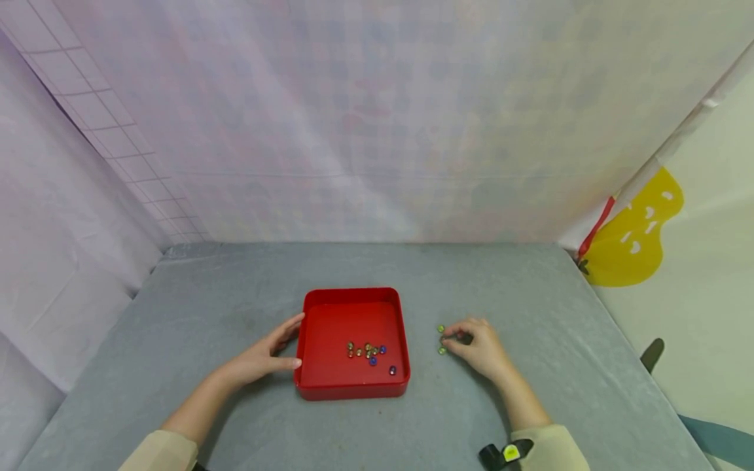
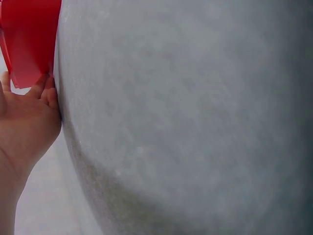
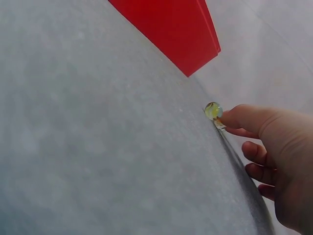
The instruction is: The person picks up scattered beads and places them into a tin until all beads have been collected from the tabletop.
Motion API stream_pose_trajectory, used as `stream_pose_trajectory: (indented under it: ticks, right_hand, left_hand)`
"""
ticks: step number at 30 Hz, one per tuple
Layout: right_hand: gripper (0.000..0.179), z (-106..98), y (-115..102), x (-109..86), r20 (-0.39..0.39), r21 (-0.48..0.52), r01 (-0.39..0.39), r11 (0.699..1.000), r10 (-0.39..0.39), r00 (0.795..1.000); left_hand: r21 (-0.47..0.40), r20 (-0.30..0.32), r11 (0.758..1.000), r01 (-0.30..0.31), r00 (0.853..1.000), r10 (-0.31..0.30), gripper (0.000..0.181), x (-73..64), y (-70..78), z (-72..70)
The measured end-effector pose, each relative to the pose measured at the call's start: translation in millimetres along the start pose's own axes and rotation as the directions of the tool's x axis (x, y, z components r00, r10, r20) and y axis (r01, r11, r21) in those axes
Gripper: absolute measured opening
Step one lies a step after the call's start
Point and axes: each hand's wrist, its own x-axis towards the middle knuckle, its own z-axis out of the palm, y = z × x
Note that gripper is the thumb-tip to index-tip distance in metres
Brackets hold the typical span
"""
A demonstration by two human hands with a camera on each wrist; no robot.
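Observation:
A square red tray [image 1: 347,391] sits on the grey cloth, holding several glass marbles [image 1: 368,351], some yellowish, some blue and one dark. My left hand [image 1: 262,356] rests against the tray's left side, fingers near its back part and thumb farther forward. To the right of the tray, my right hand [image 1: 480,350] pinches a small glass marble [image 3: 219,125] between thumb and index finger, mostly covered by the fingertips. Beside those fingertips lie two yellow-green marbles, one behind [image 1: 440,328] and one in front [image 1: 442,350]. The other right fingers are loosely curled.
Grey cloth [image 1: 253,275] covers the table. A pale patterned curtain [image 1: 365,131] hangs behind it, with white sheeting [image 1: 71,248] on the left. A light panel with a yellow shape [image 1: 633,248] borders the right edge.

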Motion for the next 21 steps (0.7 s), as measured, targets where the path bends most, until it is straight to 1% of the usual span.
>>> stream_pose_trajectory:
  ticks: [6, 12, 21]
  right_hand:
    - [0.014, 0.8, 0.6, -0.5, -0.008, -0.032, 0.029, 0.999, -0.029, 1.0]
    - [0.013, 1.1, -0.1, -1.1, 0.001, -0.049, 0.014, 0.999, -0.014, 1.0]
    - [0.014, 1.1, -0.3, -1.6, 0.006, -0.048, 0.017, 0.999, -0.017, 1.0]
  left_hand:
    - [0.002, -0.007, 1.0, -0.006, 1.0, 0.006, 0.08, 0.2, -0.4, 0.0]
    - [-0.005, -0.003, 1.0, -0.012, 1.0, 0.012, 0.08, 0.4, -1.2, -0.5]
    - [0.002, -0.003, 1.0, -0.017, 1.0, 0.017, 0.08, 1.0, -1.8, -1.1]
